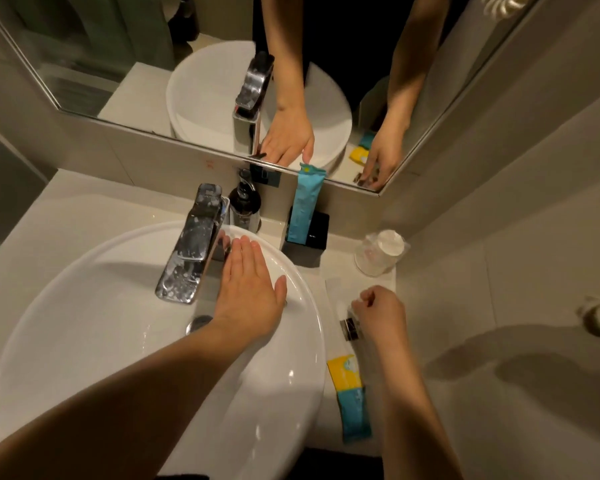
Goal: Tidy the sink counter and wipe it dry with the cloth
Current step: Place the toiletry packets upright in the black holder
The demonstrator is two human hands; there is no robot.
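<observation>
Beige tiles and a mirror (125, 64) back a pale counter (361, 268) where the right hand (381, 315) is curled around a small dark-capped bottle (351, 328), beside the white basin (84, 306). Left hand (248, 285) lies flat and spread over the basin by the chrome tap (191, 244). Farther out sit yellow (345, 372) and blue (355, 414) sachets, a wrapped glass (378, 252), a black holder (312, 233) with a blue packet (305, 206), and a soap pump (245, 202); no cloth shows.

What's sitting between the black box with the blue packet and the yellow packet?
In the head view, the right hand rests there on the counter, closed around a small dark-capped bottle.
</observation>
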